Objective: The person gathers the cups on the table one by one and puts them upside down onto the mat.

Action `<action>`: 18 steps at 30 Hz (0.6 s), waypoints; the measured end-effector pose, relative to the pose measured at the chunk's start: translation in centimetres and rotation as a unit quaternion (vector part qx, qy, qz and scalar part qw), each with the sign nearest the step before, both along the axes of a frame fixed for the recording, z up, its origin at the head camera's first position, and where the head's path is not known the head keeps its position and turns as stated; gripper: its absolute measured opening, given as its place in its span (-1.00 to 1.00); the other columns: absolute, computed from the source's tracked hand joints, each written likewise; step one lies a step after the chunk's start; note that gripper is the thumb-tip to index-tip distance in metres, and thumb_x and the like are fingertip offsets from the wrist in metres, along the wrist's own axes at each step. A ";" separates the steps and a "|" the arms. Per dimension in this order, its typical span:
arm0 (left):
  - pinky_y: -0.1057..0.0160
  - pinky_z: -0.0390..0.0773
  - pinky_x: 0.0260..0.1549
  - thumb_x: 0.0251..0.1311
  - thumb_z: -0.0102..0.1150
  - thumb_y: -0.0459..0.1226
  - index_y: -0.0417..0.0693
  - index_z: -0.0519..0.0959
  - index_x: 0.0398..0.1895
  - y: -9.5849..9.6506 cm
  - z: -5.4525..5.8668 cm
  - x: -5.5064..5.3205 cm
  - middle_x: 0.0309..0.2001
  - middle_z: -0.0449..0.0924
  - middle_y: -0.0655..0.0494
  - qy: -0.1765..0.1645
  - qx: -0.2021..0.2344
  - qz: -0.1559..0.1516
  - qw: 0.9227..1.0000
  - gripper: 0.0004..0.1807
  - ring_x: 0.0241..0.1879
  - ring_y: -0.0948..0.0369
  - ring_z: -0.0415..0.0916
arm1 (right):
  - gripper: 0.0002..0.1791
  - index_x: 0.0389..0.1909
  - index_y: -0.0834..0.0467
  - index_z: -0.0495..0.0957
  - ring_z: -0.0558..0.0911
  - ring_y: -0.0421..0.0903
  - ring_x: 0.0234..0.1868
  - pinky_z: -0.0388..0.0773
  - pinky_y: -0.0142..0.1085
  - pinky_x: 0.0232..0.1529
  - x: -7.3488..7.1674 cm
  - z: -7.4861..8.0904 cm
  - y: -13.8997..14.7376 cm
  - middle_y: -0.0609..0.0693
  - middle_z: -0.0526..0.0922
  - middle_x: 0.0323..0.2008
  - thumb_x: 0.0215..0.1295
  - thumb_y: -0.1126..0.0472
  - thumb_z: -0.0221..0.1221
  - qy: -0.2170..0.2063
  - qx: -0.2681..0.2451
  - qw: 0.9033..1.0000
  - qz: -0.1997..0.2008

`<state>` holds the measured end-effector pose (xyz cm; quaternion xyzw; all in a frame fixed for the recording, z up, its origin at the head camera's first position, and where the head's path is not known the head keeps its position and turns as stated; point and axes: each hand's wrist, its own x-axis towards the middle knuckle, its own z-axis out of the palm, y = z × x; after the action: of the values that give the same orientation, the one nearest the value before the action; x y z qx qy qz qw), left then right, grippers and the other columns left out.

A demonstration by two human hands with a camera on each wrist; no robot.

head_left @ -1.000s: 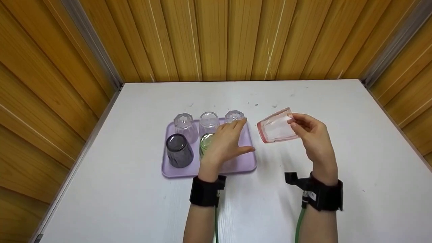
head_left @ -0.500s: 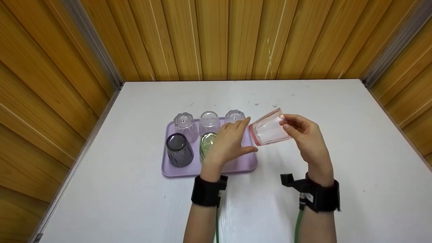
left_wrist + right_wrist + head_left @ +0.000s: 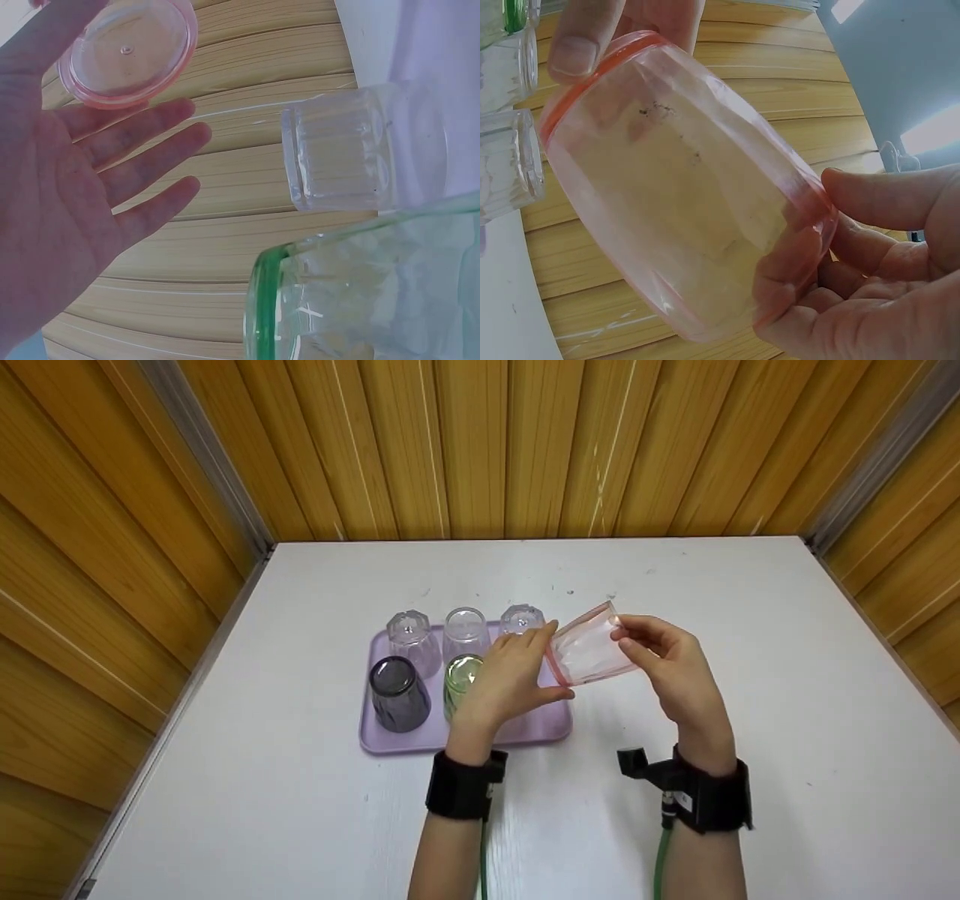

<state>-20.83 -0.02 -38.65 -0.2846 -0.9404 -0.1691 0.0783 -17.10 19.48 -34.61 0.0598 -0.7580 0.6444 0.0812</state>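
A clear pink-tinted drinking glass (image 3: pixel 592 649) is held tilted above the table, right of the tray, its thicker pink base toward the left. My right hand (image 3: pixel 675 671) pinches its rim end between thumb and fingers, as the right wrist view also shows. At the base end is my left hand (image 3: pixel 499 682), thumb and fingers spread to either side of it. In the left wrist view the round glass base (image 3: pixel 127 52) lies between thumb and index finger, and the fingers are nearly straight. Below the left hand stands an upturned green glass (image 3: pixel 457 679), partly hidden by it.
A lilac tray (image 3: pixel 367 735) carries the green glass and other upturned glasses. A dark grey glass (image 3: pixel 400 697) stands front left; clear glasses (image 3: pixel 465 634) form the back row. The white table (image 3: pixel 285 660) is enclosed by wood-look panels (image 3: pixel 480 450).
My right hand has carried the pink glass leftward, so its base has come between my left thumb and fingers. The left hand has shifted slightly to the right.
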 end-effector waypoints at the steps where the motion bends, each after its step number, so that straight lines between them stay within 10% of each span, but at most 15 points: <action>1: 0.14 0.26 0.21 -0.12 0.26 0.16 -0.09 0.14 0.33 0.0 0.0 0.0 0.21 0.36 0.04 0.001 0.002 -0.001 1.000 -0.02 0.19 0.17 0.31 | -0.69 -0.02 0.55 0.39 0.50 -0.26 -0.22 0.49 -0.54 -0.19 0.0 0.0 -0.1 -0.21 0.58 -0.37 0.20 0.53 0.00 0.000 0.002 1.000 0.000; 18: 0.15 0.28 0.18 -0.06 0.27 0.06 -0.14 0.22 0.26 -0.5 0.0 0.1 0.15 0.43 0.05 0.008 0.028 -0.014 0.999 -0.16 0.14 0.18 0.36 | -0.68 -0.01 0.50 0.41 0.49 -0.17 -0.15 0.48 -0.53 -0.20 -0.2 -0.1 -0.1 -0.17 0.57 -0.31 0.21 0.46 0.05 -0.001 0.014 1.000 0.007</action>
<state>-20.74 -0.49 -38.65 -0.2968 -0.9306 -0.1938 0.0912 -17.29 19.36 -34.75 0.0653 -0.7668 0.6342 0.0751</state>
